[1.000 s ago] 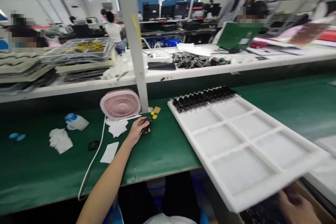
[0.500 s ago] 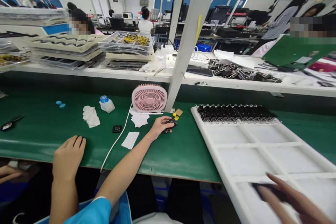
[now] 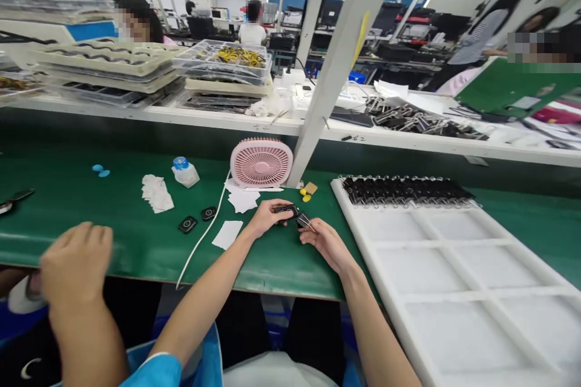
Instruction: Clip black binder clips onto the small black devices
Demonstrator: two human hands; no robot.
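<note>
Over the middle of the green table [image 3: 290, 266], my left hand [image 3: 269, 216] grips a small black device [image 3: 287, 212]. Facing it from the right, my right hand [image 3: 324, 239] has its fingers closed on a black binder clip [image 3: 305, 221] with metal handles. The clip is right beside the device; whether they touch I cannot tell. Left of my hands, two black devices with round marks, one [image 3: 187, 224] and another [image 3: 209, 213], lie by a white cable [image 3: 200, 245]. White paper [image 3: 227, 234] lies close to my left forearm.
A co-worker's hand [image 3: 79, 260] is at the table's left edge. A pink fan [image 3: 262, 163] stands behind my hands. On the right, a white partitioned frame [image 3: 408, 242] carries a row of clipped black parts [image 3: 408, 191]. Yellow pieces [image 3: 306, 198] lie near the post [image 3: 324, 84].
My right hand has come from the lower right to my left hand, now with a clip. A second device now lies by the cable. The co-worker's hand has moved left; the view has shifted slightly.
</note>
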